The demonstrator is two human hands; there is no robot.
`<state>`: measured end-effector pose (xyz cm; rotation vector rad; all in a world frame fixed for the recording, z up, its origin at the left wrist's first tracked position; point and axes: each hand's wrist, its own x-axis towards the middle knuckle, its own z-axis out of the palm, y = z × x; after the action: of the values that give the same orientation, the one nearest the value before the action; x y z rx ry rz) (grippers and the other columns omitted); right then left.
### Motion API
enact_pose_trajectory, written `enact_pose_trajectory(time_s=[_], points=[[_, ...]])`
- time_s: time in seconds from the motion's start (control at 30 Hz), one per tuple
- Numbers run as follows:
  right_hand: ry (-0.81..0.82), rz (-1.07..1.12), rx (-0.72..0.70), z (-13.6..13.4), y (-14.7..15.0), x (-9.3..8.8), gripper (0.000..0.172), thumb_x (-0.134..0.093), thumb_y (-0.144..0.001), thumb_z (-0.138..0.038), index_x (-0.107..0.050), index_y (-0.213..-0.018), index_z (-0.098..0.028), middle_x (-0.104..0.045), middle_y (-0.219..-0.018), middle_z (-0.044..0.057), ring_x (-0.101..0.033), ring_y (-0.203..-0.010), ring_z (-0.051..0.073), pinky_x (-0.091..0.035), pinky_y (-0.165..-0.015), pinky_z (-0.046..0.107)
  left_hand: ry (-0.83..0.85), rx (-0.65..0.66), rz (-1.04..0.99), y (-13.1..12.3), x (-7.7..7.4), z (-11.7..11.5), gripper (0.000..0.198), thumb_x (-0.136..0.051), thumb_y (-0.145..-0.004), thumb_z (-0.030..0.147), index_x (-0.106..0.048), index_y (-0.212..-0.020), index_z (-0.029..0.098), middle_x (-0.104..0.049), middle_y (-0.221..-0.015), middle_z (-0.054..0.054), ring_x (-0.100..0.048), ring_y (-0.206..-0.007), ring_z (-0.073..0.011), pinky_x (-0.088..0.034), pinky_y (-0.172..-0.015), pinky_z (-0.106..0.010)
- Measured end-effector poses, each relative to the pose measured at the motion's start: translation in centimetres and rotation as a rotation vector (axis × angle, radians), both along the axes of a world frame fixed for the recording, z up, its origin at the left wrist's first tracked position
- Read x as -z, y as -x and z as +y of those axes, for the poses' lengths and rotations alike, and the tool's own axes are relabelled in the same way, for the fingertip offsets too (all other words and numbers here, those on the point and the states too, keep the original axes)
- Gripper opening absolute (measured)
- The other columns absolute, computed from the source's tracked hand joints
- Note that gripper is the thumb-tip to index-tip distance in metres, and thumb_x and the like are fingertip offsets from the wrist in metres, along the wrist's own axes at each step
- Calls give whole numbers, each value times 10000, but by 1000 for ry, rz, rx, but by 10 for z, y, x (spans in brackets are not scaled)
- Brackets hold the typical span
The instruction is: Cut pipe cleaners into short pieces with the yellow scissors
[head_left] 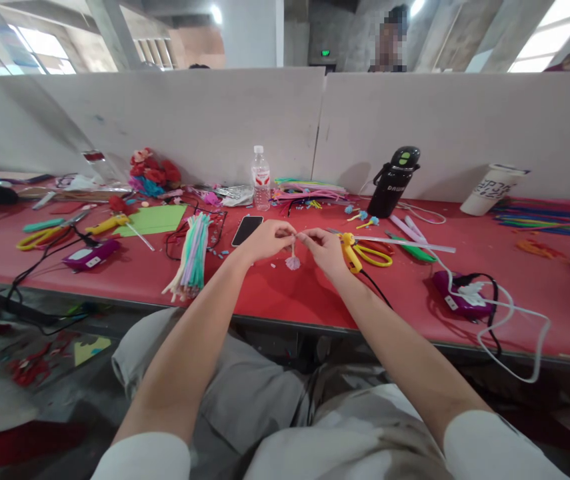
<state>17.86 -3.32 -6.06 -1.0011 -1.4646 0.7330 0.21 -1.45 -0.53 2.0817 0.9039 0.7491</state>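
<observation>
Both hands meet above the red tabletop [285, 293], fingertips almost touching. Between them a small pale lilac pipe-cleaner flower [293, 263] hangs head down on a short light stem. My left hand [271, 240] is closed in a pinch at the upper end of the stem. From the other side, my right hand [323, 249] pinches at the same spot; the exact grip is too small to make out. Left of my left hand lies a bundle of pastel pipe cleaners [195, 253]. A black phone [247, 231] lies just behind that hand. Beside my right hand is a yellow glue gun [350, 253].
Yellow-handled scissors [375, 255] and a green tool [415, 249] lie to the right. Behind stand a water bottle [261, 179] and a black flask [393, 183]. Purple power strips [457, 297] with loose cables sit on both sides. A white partition [189, 127] borders the table.
</observation>
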Motion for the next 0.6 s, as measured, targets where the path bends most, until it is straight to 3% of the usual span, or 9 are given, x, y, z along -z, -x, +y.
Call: enact_pose_trajectory(time_s=[0.17,0.37,0.6], points=[[-15,31,8,0,-1,1,296,-665,-771,-453,-706,-821,-164,-708,-801,62,-619,-729,172,-478,-698,295,52,28,2,0,0,-1,229,-557,-870,324,-675,-957,148,-713,-750,-59,-686,-709,-157,-556,-709,-300],[39,116,-111,0,-2,0,260,-716,-738,-436,-686,-768,-180,-666,-727,17,-558,-658,133,-427,-637,264,33,26,-18,0,0,1,224,-551,-874,314,-681,-916,136,-701,-728,-59,-674,-680,-144,-548,-676,-273],[311,344,-352,-9,-1,-7,303,-769,-678,-453,-643,-708,-179,-542,-636,-33,-439,-561,79,-352,-562,236,-81,21,12,-3,3,2,186,-557,-849,277,-684,-857,140,-681,-682,-36,-637,-632,-127,-493,-634,-240]])
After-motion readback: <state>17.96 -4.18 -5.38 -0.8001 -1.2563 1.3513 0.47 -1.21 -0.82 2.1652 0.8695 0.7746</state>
